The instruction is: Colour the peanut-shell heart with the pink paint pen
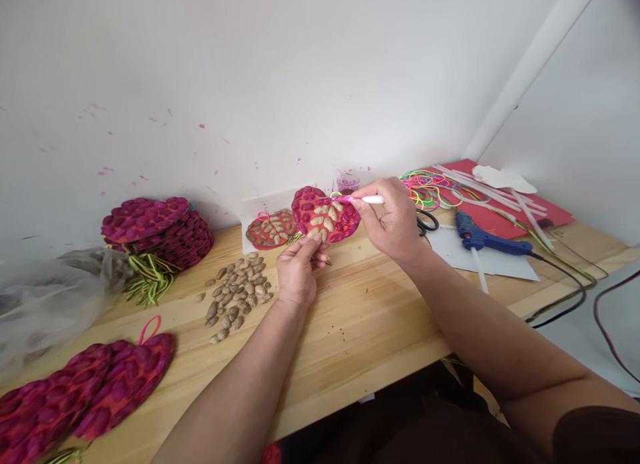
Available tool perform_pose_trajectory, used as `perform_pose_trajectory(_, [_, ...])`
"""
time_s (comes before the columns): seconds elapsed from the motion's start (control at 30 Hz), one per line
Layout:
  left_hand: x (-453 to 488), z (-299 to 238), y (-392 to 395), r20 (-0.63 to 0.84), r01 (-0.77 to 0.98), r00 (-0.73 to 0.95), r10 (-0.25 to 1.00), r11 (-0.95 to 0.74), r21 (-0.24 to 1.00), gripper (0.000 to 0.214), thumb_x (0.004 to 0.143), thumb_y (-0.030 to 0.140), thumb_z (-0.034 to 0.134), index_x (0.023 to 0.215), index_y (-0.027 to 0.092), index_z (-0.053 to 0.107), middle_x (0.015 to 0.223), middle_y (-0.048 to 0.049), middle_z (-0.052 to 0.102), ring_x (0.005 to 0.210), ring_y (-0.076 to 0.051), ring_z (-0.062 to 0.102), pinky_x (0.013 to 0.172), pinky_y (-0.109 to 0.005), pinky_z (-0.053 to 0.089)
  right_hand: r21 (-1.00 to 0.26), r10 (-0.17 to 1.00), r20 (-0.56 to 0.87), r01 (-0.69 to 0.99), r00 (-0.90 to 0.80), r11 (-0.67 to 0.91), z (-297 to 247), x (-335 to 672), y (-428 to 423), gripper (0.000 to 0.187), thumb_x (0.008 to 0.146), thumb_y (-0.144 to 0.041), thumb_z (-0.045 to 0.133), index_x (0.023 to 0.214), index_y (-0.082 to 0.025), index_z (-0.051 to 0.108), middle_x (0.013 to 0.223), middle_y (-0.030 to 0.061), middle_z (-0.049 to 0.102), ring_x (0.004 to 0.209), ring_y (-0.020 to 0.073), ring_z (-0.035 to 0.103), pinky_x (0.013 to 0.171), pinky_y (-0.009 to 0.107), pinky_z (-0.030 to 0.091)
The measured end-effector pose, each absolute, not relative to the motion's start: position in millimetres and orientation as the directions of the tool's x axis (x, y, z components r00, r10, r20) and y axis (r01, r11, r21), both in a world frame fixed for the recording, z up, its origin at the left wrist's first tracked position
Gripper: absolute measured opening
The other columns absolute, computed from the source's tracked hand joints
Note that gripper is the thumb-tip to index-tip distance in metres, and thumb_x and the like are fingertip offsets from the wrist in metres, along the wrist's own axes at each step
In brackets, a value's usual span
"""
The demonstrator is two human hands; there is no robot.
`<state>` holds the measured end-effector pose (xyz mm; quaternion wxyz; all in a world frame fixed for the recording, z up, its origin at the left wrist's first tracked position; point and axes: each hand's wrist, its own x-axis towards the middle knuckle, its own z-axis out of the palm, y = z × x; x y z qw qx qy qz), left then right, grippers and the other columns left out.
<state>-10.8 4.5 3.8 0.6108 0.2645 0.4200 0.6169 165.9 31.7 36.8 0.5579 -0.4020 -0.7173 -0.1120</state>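
Note:
My left hand [299,267] pinches the lower tip of a red heart-shaped piece [325,215] covered in peanut shells, holding it upright above the wooden table [360,331]. Some of its shells are painted pink, those in the middle are bare tan. My right hand [393,221] grips a white-handled paintbrush [367,199], its pink tip touching the heart's upper right edge. A small cup of pink paint [348,182] stands behind the heart by the wall.
A pile of loose peanut shells [235,296] lies left of my hand, with an unpainted heart [271,229] on paper behind. Painted hearts are stacked [157,227] at the left and laid at the front left [90,391]. A blue glue gun [487,241], scissors [427,221], coloured cords [430,186], glue sticks and a red sheet [540,214] sit right.

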Motion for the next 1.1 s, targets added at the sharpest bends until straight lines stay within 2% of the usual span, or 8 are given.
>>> perform_pose_trajectory(0.23, [-12.0, 0.7, 5.2, -0.147, -0.493, -0.111, 0.983, 0.074, 0.867, 0.038, 0.049, 0.037, 0.095, 0.067, 0.012, 0.072, 0.064, -0.0054, 0.072, 0.045, -0.007, 0.055, 0.043, -0.018, 0.039, -0.314, 0.496, 0.866, 0.709, -0.059, 0.632, 36.5, 164.7, 30.2, 0.012, 0.099, -0.033, 0.062, 0.091, -0.025, 0.067, 0.085, 0.0030, 0.075, 0.087, 0.0234, 0.066, 0.083, 0.040, 0.048])
perform_pose_trajectory(1.1, [-12.0, -2.8, 6.0, -0.093, -0.451, -0.160, 0.983, 0.011, 0.893, 0.046, 0.053, 0.050, 0.097, 0.067, 0.014, 0.072, 0.060, -0.0012, 0.066, 0.045, -0.006, 0.051, 0.043, -0.019, 0.037, -0.270, 0.471, 0.878, 0.724, -0.086, 0.635, 34.0, 164.8, 29.9, 0.009, 0.098, -0.031, 0.064, 0.092, -0.025, 0.068, 0.085, 0.0028, 0.074, 0.088, 0.0234, 0.065, 0.084, 0.041, 0.046])
